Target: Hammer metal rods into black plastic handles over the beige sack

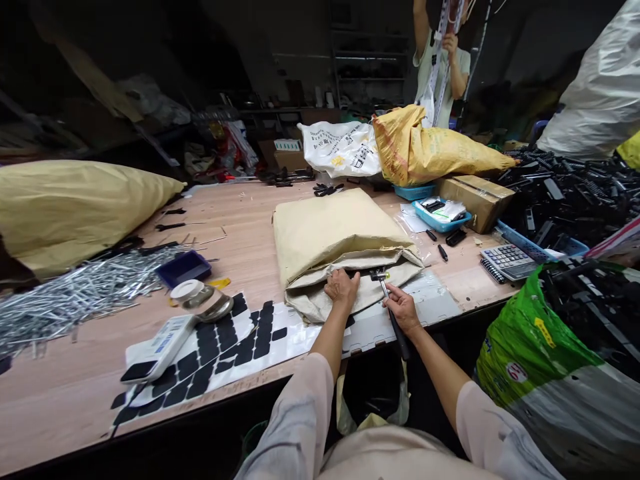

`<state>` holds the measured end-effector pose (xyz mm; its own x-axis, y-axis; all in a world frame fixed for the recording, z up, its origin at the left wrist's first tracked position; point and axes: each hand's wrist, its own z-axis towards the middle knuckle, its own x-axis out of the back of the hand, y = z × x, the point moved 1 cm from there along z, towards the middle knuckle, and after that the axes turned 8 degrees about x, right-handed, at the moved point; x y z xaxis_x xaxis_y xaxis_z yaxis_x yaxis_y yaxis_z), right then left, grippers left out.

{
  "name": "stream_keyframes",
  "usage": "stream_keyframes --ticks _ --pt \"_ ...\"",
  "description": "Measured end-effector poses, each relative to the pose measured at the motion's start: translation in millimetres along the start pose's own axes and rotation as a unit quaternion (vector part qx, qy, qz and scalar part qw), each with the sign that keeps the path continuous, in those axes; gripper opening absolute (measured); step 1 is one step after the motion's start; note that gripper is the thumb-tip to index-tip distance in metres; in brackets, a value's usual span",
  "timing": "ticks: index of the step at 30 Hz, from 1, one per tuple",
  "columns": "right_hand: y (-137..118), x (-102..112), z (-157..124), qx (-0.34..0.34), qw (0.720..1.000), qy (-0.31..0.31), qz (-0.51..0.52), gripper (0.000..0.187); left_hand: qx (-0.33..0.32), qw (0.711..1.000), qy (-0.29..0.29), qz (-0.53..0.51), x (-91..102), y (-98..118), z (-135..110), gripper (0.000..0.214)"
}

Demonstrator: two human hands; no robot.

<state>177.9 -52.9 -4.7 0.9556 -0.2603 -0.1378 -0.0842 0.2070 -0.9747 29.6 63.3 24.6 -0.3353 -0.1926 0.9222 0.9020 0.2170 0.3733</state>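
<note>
A tan paper sack (335, 227) lies on the table in front of me with its mouth towards me. My left hand (343, 287) is at that mouth with its fingers curled down. A bit of something dark shows at its fingertips, too small to name. My right hand (401, 309) is closed around a tool with a thin metal shaft and a black handle (399, 331). The tool's short metal crosspiece (381, 275) is over the sack's mouth, beside a small black part. The inside of the sack is mostly hidden.
To the left are metal rods (95, 287), a blue tray (184, 272), a jar (203, 299), a white device (160, 350) and black stickers (245, 343). On the right are a calculator (509, 260), a blue basket (440, 217) and a green bag (535, 347). A person (440, 63) stands behind.
</note>
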Motion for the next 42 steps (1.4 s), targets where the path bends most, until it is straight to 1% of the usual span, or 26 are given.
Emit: stream_keyframes --ticks 3,6,9,12,14,16,18,21,23,27,30,32,36,42 --pt "1.0 -0.3 0.6 -0.008 1.000 0.001 0.011 0.064 0.003 1.000 -0.019 0.008 -3.2 1.3 5.9 0.032" --pt "1.4 0.2 0.5 -0.013 1.000 0.002 0.011 0.063 -0.011 0.999 -0.042 0.002 -0.7 -6.8 4.8 0.032" --pt "0.1 1.4 -0.3 -0.016 1.000 -0.004 0.003 0.064 -0.018 0.996 -0.080 -0.018 6.6 -24.1 -3.7 0.033" --pt "-2.2 3.2 -0.9 -0.012 1.000 -0.005 -0.012 0.063 0.008 0.993 -0.110 -0.033 15.9 -44.6 -15.3 0.037" --pt "-3.5 4.1 -1.1 -0.007 1.000 -0.005 -0.018 0.063 0.020 0.993 -0.113 -0.035 21.4 -55.7 -23.0 0.035" --pt "-4.7 4.4 -1.3 -0.002 1.000 -0.006 -0.024 0.062 0.006 0.993 -0.106 -0.045 24.7 -61.9 -30.7 0.030" --pt "-5.4 4.4 -1.4 0.002 0.999 -0.010 -0.033 0.062 -0.050 0.992 -0.096 -0.068 24.1 -61.7 -38.0 0.026" --pt "-5.4 4.4 -1.3 0.019 0.998 -0.020 -0.050 0.060 -0.160 0.976 -0.096 -0.111 15.4 -52.9 -45.4 0.022" --pt "-4.4 4.6 -1.6 0.036 0.997 -0.028 -0.058 0.058 -0.194 0.965 -0.109 -0.139 7.0 -47.5 -45.2 0.021" --pt "-2.3 4.8 -4.0 0.047 0.994 -0.056 -0.081 0.057 -0.187 0.945 -0.143 -0.228 -4.6 -49.2 -35.6 0.029" --pt "-3.2 4.5 -5.6 0.047 0.989 -0.068 -0.125 0.056 -0.178 0.933 -0.163 -0.267 -7.1 -55.1 -30.2 0.025" --pt "-5.2 4.0 -5.8 0.047 0.986 -0.072 -0.141 0.056 -0.173 0.934 -0.163 -0.267 -8.2 -56.6 -29.4 0.022" --pt "-13.3 3.1 -5.2 0.049 0.984 -0.085 -0.151 0.058 -0.172 0.943 -0.144 -0.247 -11.8 -54.2 -30.6 0.021" --pt "-25.0 2.1 -3.6 0.085 0.973 -0.095 -0.194 0.056 -0.176 0.945 -0.145 -0.235 -14.4 -52.7 -30.2 0.022"
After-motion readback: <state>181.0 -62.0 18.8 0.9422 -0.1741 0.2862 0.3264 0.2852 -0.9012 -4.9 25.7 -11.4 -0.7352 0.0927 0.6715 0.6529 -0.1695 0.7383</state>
